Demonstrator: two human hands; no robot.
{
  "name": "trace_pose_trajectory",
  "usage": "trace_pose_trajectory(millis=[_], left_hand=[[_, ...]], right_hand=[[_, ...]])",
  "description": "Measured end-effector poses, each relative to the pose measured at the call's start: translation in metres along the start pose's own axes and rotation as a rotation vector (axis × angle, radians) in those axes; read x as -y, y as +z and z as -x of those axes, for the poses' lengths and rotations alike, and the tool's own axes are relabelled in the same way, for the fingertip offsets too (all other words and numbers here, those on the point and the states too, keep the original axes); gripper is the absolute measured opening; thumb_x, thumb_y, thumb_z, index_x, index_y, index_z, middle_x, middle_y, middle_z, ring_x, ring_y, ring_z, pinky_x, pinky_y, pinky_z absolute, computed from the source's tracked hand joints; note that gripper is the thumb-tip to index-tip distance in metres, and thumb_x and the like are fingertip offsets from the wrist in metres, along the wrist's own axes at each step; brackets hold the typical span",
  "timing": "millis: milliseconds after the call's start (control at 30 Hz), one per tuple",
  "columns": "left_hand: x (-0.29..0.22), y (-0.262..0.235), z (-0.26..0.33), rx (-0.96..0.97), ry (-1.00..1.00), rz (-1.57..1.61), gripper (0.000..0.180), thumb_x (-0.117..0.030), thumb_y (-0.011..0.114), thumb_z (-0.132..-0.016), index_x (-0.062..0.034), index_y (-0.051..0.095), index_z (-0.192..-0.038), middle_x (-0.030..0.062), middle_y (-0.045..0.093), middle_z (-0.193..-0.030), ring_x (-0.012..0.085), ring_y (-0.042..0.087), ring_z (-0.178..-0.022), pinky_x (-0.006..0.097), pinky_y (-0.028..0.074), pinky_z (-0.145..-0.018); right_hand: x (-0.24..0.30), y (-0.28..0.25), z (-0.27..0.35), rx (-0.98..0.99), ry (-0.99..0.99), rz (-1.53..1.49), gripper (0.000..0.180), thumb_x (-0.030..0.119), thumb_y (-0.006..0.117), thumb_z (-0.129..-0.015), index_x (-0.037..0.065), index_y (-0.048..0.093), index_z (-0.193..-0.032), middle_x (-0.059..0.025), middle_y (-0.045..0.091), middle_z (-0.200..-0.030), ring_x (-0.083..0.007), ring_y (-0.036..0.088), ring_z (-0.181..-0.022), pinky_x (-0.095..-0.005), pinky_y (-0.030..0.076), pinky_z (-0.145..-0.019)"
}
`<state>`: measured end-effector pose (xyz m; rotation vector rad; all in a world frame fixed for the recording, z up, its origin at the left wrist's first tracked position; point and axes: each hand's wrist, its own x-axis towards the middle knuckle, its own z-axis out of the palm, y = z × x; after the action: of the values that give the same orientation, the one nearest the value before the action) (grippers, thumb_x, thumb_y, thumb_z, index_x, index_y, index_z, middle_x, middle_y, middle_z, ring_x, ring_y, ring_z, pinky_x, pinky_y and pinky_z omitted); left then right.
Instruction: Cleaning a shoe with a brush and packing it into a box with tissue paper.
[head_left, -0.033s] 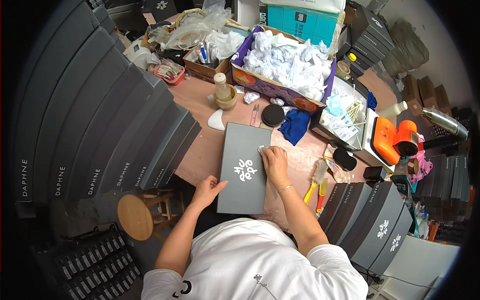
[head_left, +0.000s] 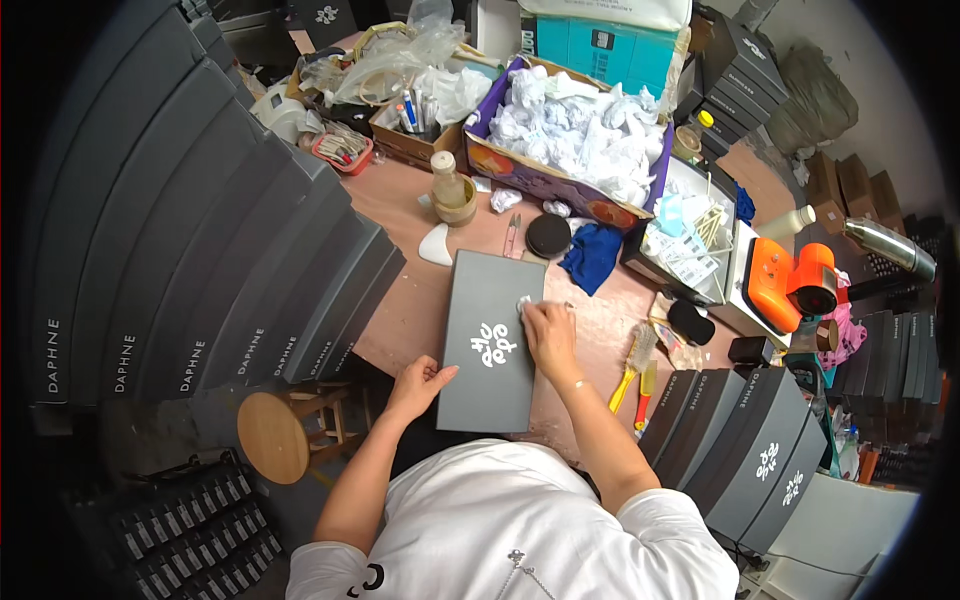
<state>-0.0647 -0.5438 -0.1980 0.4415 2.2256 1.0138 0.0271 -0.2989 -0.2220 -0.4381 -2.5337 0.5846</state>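
Observation:
A dark grey shoebox point(head_left: 487, 395) with a white logo lies lid-up at the table's front edge, in front of my body. My right hand point(head_left: 550, 335) is at the upper right of its lid. Thumb and fingers pinch a small white wad point(head_left: 524, 303), pressed against the lid near its right edge. Beside the box's left edge rests my left hand point(head_left: 418, 388), thumb pointing toward the lid and apart from the loosely bent fingers. It holds nothing that I can see. Past the box's far end lie a round black sponge point(head_left: 547, 235) and a blue cloth point(head_left: 592, 258).
Tall stacks of grey shoeboxes point(head_left: 215, 220) stand at the left, more point(head_left: 735, 440) at the right. A purple carton point(head_left: 560, 185) of crumpled white paper is behind. Brushes point(head_left: 632, 365), a bottle in a bowl point(head_left: 452, 190), tweezers point(head_left: 512, 235) and an orange device point(head_left: 790, 275) surround the workspace.
The whole view has shifted very slightly. The right hand remains pinched on the wad at the same spot on the lid, and the left hand stays by the box.

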Motion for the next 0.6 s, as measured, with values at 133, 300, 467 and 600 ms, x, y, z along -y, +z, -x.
trace_pose_trajectory(millis=[133,300,467,600], left_hand=[[0.009,0.005,-0.002,0.02,-0.025,0.007,0.053,-0.047,0.071,-0.081,0.0052,0.062,-0.089,0.0164,0.066,-0.08,0.0218,0.064,-0.075,0.033,0.051,-0.068],[0.01,0.003,-0.002,0.015,-0.014,0.016,0.052,-0.045,0.072,-0.081,0.0057,0.062,-0.088,0.0164,0.067,-0.079,0.0223,0.064,-0.072,0.033,0.052,-0.068],[0.003,0.004,-0.004,0.028,-0.046,0.069,0.052,-0.045,0.072,-0.081,0.0053,0.061,-0.088,0.0161,0.066,-0.08,0.0225,0.064,-0.074,0.033,0.052,-0.069],[0.011,0.007,0.002,0.022,-0.024,0.021,0.052,-0.045,0.073,-0.081,0.0053,0.061,-0.088,0.0153,0.066,-0.078,0.0204,0.064,-0.073,0.032,0.052,-0.068]], right_hand=[[-0.01,0.003,0.005,0.096,-0.083,-0.01,0.015,0.011,0.062,-0.084,0.006,0.067,-0.097,-0.01,0.06,-0.089,-0.0269,0.055,-0.088,-0.0396,0.04,-0.075],[-0.012,0.018,-0.022,0.069,0.065,-0.138,0.006,0.009,0.064,-0.082,0.005,0.064,-0.086,-0.0133,0.058,-0.081,-0.0302,0.056,-0.084,-0.0424,0.04,-0.074],[-0.036,0.019,-0.034,0.015,0.069,-0.083,0.006,0.005,0.065,-0.078,0.003,0.061,-0.082,-0.0157,0.057,-0.078,-0.0344,0.055,-0.077,-0.0438,0.041,-0.069],[-0.007,0.014,-0.002,0.145,-0.039,-0.202,0.005,0.007,0.064,-0.08,0.005,0.059,-0.08,-0.0131,0.057,-0.077,-0.0336,0.055,-0.077,-0.0443,0.038,-0.068]])
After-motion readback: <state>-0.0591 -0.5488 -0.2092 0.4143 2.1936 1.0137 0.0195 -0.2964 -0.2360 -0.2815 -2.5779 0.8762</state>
